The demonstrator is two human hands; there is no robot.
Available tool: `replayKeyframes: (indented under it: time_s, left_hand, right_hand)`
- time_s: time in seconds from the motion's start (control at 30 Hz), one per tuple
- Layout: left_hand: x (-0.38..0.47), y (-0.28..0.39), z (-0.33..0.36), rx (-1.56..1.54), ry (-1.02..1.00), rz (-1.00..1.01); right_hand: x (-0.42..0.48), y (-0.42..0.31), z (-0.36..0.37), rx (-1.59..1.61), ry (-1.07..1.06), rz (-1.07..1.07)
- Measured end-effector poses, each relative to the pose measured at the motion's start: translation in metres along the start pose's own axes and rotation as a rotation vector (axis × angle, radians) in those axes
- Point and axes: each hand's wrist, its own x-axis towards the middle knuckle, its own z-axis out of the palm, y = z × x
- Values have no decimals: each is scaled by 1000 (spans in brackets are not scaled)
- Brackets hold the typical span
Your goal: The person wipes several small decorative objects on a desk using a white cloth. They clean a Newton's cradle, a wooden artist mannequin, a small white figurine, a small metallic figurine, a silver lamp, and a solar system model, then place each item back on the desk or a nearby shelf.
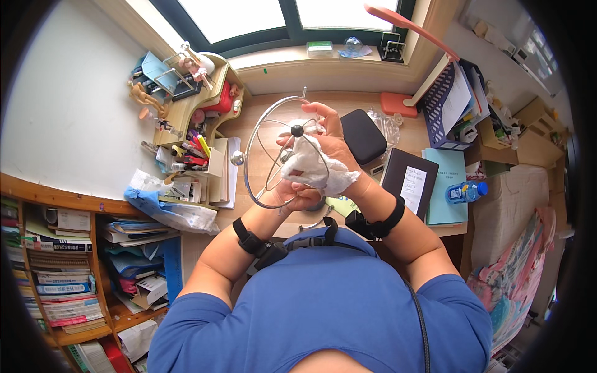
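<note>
A shiny metal ring ornament (254,140) with thin inner hoops, silver balls and a black centre ball is held up over the wooden desk. My left hand (299,195) grips its lower rim from below. A crumpled white cloth or tissue (305,163) lies across my right hand (329,137), partly inside the ring. That hand's index finger and thumb are spread near the upper right of the ring, its palm against the cloth. The cloth hides some of the fingers. Below the hands, a curved metal piece (317,224) lies by the desk's front edge.
Right of the hands are a black case (364,136), a dark notebook (396,168), a light-blue folder (445,186) and a blue drink bottle (466,192). A coral desk lamp (399,103) stands behind. A wooden desk shelf (175,133) with pens and figurines is at left.
</note>
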Motion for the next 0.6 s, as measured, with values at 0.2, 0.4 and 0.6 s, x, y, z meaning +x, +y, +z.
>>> replayKeyframes:
  time_s: [0.2,0.4,0.6]
  left_hand:
    - [-5,6,-24,-90,135,-3]
    - [-8,9,-28,-175,97,-171]
    - [-4,18,-39,-47,-5,-116]
  right_hand:
    - [-2,7,-6,3,54,159]
    - [-1,15,-21,185,-29,132]
    - [-14,27,-36,-698,196,-373]
